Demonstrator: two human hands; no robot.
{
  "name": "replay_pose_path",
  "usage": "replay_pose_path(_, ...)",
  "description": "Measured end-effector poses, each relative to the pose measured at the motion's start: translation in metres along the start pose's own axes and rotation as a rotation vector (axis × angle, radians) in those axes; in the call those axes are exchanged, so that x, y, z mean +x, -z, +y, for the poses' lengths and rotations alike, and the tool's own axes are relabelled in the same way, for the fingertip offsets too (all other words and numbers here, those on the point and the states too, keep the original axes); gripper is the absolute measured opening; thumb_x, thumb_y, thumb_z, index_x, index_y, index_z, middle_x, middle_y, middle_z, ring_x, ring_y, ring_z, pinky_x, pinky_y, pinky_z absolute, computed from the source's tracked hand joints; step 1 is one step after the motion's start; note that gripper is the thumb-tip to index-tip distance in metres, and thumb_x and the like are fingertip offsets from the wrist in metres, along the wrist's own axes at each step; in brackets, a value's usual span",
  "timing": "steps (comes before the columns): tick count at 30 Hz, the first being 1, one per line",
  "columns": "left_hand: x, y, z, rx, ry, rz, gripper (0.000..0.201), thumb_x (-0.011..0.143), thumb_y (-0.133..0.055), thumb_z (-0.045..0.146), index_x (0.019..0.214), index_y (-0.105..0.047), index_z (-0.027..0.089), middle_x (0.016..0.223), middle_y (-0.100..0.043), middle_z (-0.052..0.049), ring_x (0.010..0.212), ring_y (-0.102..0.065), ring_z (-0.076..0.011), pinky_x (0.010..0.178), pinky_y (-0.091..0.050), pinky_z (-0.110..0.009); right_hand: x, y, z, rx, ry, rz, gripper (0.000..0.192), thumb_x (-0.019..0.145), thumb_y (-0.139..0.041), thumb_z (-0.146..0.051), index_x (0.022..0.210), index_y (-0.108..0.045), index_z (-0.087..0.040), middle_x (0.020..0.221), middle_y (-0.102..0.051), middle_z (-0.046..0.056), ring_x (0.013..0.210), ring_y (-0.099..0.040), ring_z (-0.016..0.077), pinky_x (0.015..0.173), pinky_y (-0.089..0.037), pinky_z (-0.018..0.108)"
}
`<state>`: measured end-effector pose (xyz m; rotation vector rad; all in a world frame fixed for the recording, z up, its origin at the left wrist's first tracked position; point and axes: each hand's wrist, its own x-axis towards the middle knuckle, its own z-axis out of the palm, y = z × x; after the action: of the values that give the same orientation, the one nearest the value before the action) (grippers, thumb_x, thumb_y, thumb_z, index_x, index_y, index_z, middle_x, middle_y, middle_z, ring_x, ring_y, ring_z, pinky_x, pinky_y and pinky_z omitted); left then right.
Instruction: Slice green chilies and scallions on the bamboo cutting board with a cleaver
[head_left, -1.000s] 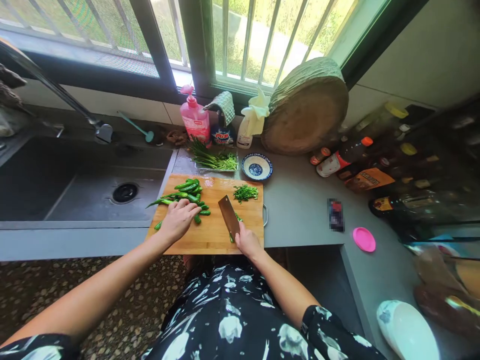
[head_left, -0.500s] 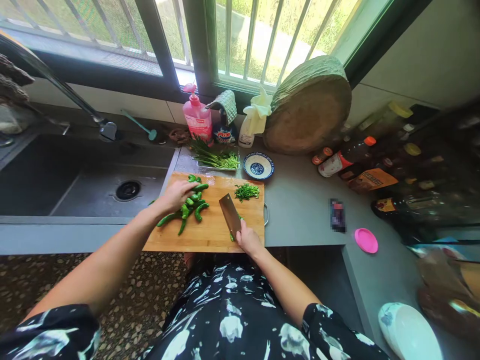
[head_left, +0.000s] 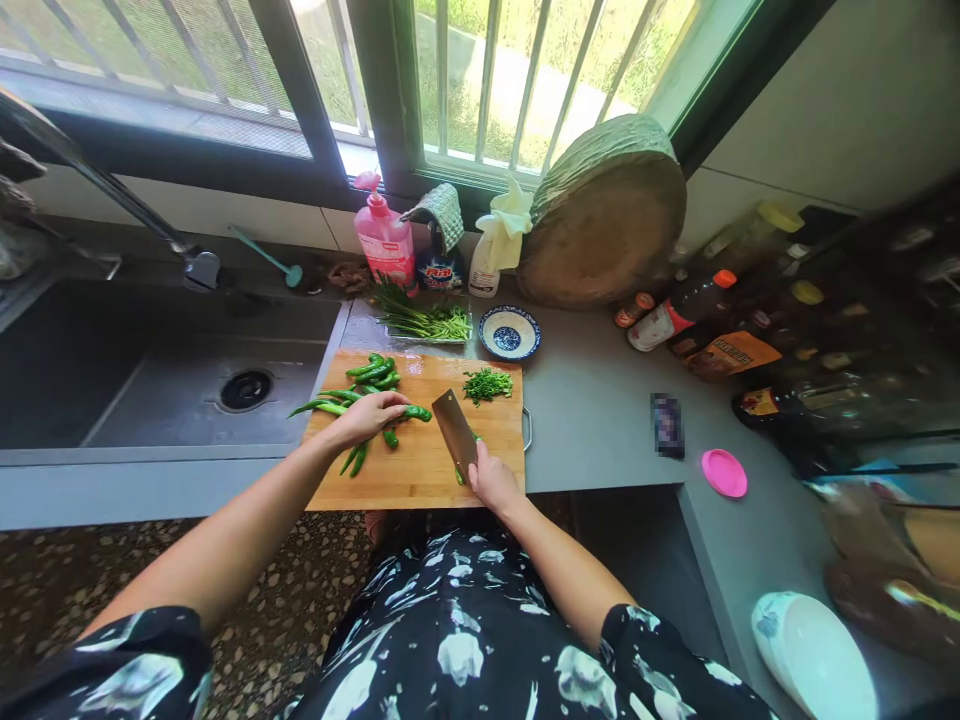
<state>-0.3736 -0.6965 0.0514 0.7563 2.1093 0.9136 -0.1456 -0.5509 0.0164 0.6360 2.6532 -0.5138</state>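
Left hand (head_left: pixel 369 416) flat on peppers (head_left: pixel 375 378), fingers pressing few, left half of board (head_left: pixel 427 465). Right hand (head_left: pixel 489 478) clenched on cleaver (head_left: pixel 457 432) handle, blade resting on board centre. Chopped greens (head_left: pixel 487 384) at board's far right corner. Bowl (head_left: pixel 510 334) on table (head_left: pixel 600 420) just behind board.

Knife handle hidden inside right hand (head_left: pixel 489 478); peppers (head_left: pixel 360 455) partly covered by left hand (head_left: pixel 367 415); small item on counter (head_left: pixel 667 425) blurred out, identity indeterminate; bottles (head_left: pixel 787 330) at right smeared, labels unreadable; white object (head_left: pixel 814 655) cut by bottom edge.
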Motion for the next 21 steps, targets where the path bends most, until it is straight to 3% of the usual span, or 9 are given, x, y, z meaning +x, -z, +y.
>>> replay_pose_path(3, 0.006, 0.000, -0.017, 0.138, 0.062, 0.103, 0.037, 0.075, -0.046, 0.041, 0.094, -0.065, 0.016, 0.082, -0.069, -0.004, 0.075, -0.061, -0.0195, 0.069, -0.048, -0.029, -0.001, 0.002, 0.000, -0.009, -0.011, -0.007, 0.047, 0.088, -0.037, -0.025, 0.132, -0.029, -0.008, 0.087, -0.067, 0.013, 0.077, -0.065, 0.0225, 0.065, -0.046, 0.029)
replay_pose_path(7, 0.025, 0.033, -0.033, 0.317, 0.061, 0.201, 0.032, 0.078, -0.045, 0.034, 0.096, -0.067, 0.020, 0.096, -0.068, -0.003, 0.090, -0.060, -0.0198, 0.078, -0.045, -0.027, 0.001, 0.001, 0.001, -0.020, -0.036, -0.022, 0.048, 0.089, -0.038, -0.026, 0.132, -0.029, -0.009, 0.087, -0.067, 0.013, 0.079, -0.064, 0.0222, 0.067, -0.045, 0.029)
replay_pose_path(9, 0.034, 0.045, -0.042, 0.378, 0.079, 0.184, 0.031, 0.079, -0.045, 0.032, 0.097, -0.067, 0.021, 0.094, -0.068, -0.003, 0.089, -0.060, -0.0199, 0.077, -0.045, -0.027, 0.002, 0.000, 0.001, -0.019, -0.041, -0.026, 0.047, 0.089, -0.039, -0.026, 0.132, -0.029, -0.010, 0.086, -0.067, 0.012, 0.079, -0.064, 0.0220, 0.067, -0.045, 0.029)
replay_pose_path(12, 0.036, 0.047, -0.048, 0.515, 0.011, 0.248, 0.029, 0.080, -0.046, 0.031, 0.094, -0.068, 0.019, 0.096, -0.067, -0.007, 0.093, -0.057, -0.0225, 0.080, -0.043, -0.031, 0.002, -0.002, 0.001, -0.015, -0.034, -0.016, 0.048, 0.088, -0.039, -0.026, 0.132, -0.029, -0.010, 0.086, -0.067, 0.012, 0.078, -0.064, 0.0218, 0.066, -0.044, 0.028)
replay_pose_path(15, 0.019, 0.026, -0.041, 0.665, -0.108, 0.453, 0.030, 0.084, -0.042, 0.031, 0.094, -0.068, 0.018, 0.103, -0.064, -0.010, 0.098, -0.052, -0.0254, 0.081, -0.041, -0.036, 0.002, -0.003, 0.001, -0.011, -0.029, -0.008, 0.048, 0.088, -0.038, -0.026, 0.132, -0.028, -0.009, 0.086, -0.067, 0.012, 0.077, -0.064, 0.0217, 0.065, -0.044, 0.028)
replay_pose_path(16, 0.011, 0.015, -0.036, 0.710, -0.145, 0.458, 0.031, 0.086, -0.040, 0.031, 0.092, -0.067, 0.017, 0.099, -0.064, -0.011, 0.095, -0.052, -0.0254, 0.079, -0.041, -0.037, 0.002, -0.003, 0.001, -0.009, -0.028, -0.005, 0.048, 0.088, -0.038, -0.026, 0.132, -0.028, -0.009, 0.086, -0.067, 0.012, 0.077, -0.064, 0.0218, 0.065, -0.044, 0.028)
replay_pose_path(18, -0.006, -0.010, -0.027, 0.806, -0.190, 0.337, 0.032, 0.086, -0.038, 0.029, 0.081, -0.067, 0.016, 0.086, -0.064, -0.012, 0.089, -0.051, -0.0259, 0.073, -0.041, -0.037, 0.002, -0.003, 0.002, -0.010, -0.028, 0.000, 0.048, 0.089, -0.038, -0.026, 0.132, -0.029, -0.008, 0.086, -0.067, 0.013, 0.077, -0.064, 0.0219, 0.065, -0.044, 0.028)
replay_pose_path(21, -0.023, -0.043, -0.019, 0.890, -0.088, 0.224, 0.028, 0.083, -0.040, 0.023, 0.076, -0.064, 0.012, 0.077, -0.063, -0.016, 0.086, -0.050, -0.0295, 0.067, -0.041, -0.038, 0.002, -0.004, 0.002, -0.015, -0.029, -0.004, 0.049, 0.089, -0.038, -0.026, 0.133, -0.028, -0.008, 0.085, -0.066, 0.013, 0.077, -0.064, 0.0218, 0.066, -0.044, 0.029)
